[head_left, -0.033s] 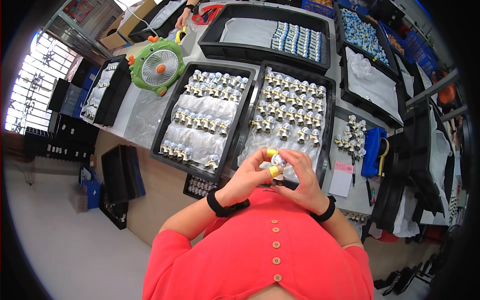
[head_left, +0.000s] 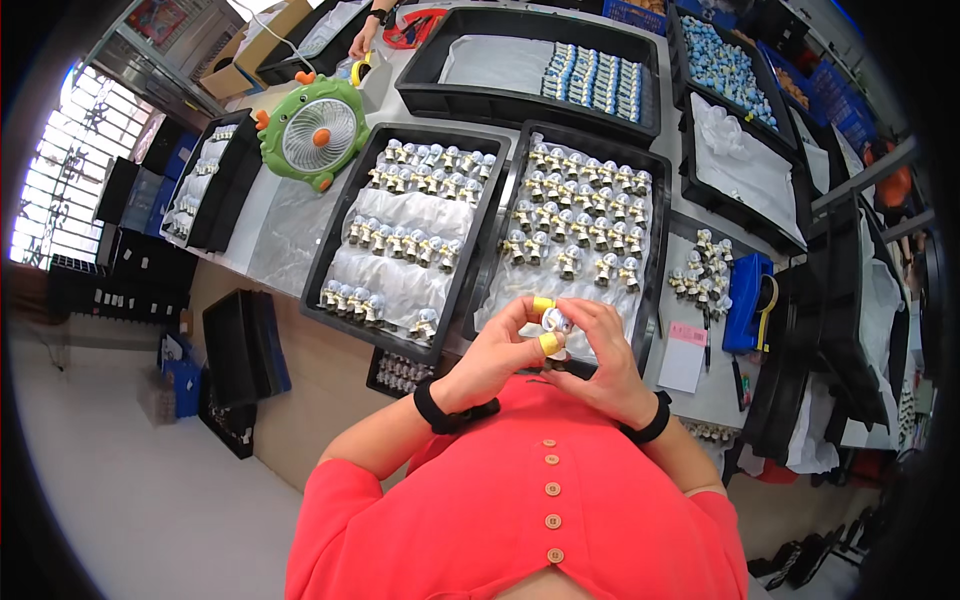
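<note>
A small figurine (head_left: 557,321) with a pale silver-blue head is held up in front of my chest, over the near edge of the right black tray (head_left: 655,200). The thumb and index finger of my left hand (head_left: 492,358), both wrapped in yellow tape, pinch it from the left. My right hand (head_left: 612,372) closes on it from the other side, fingertips at the head and thumb lower down. Much of the body is hidden by my fingers. Rows of similar figurines (head_left: 568,262) stand on white sheeting in this tray; the left black tray (head_left: 318,280) holds more.
A green fan (head_left: 318,135) stands at the back left. To the right are a cluster of figurines (head_left: 703,275), a paper pad (head_left: 682,360), pens and a blue tape dispenser (head_left: 745,305). Another person's hand (head_left: 364,40) is at the far side, near a yellow tape roll (head_left: 361,70).
</note>
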